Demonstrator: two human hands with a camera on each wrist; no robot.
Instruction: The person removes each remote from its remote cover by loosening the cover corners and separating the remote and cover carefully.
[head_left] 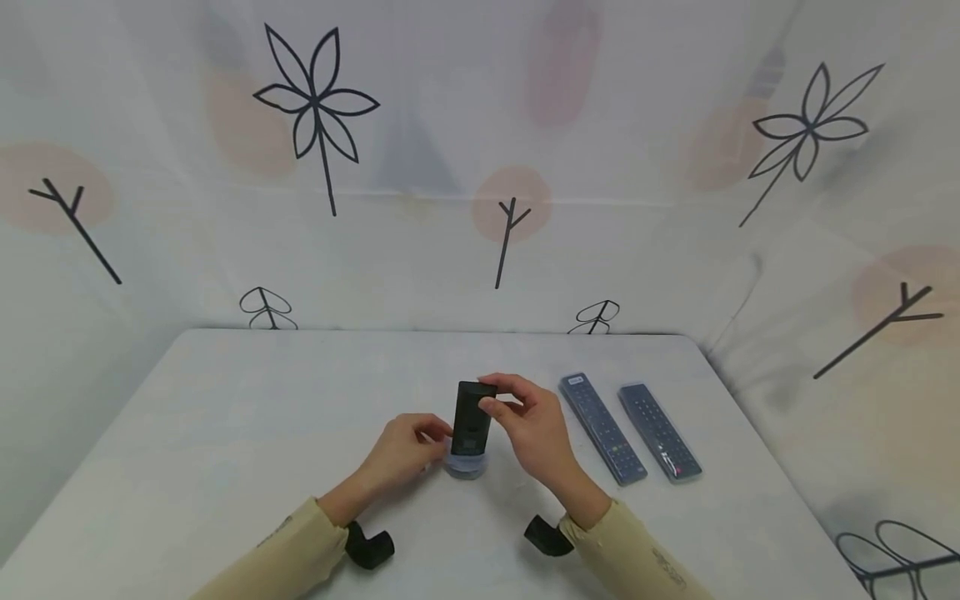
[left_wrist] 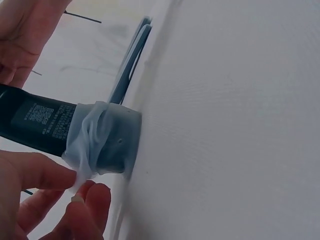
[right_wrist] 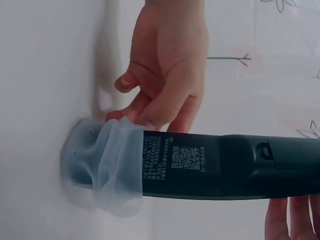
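A black remote control (head_left: pixel 471 417) stands nearly upright on the table. Its lower end sits inside a translucent silicone sleeve (right_wrist: pixel 120 170), whose upper part is bunched in folds around the remote. Printed text and a QR code show on the remote's back in both wrist views. My right hand (head_left: pixel 536 425) grips the remote's top end between thumb and fingers. Low on the other side, my left hand (head_left: pixel 405 450) pinches the folded edge of the sleeve between thumb and finger, as the left wrist view shows.
To the right lie two more remote controls, a longer one (head_left: pixel 602 427) and a shorter one (head_left: pixel 660 432), both in translucent covers. The white table (head_left: pixel 247 392) ends against a patterned cloth (head_left: pixel 420 250) at the back. Black wrist devices (head_left: pixel 369 547) stick out beside the sleeves.
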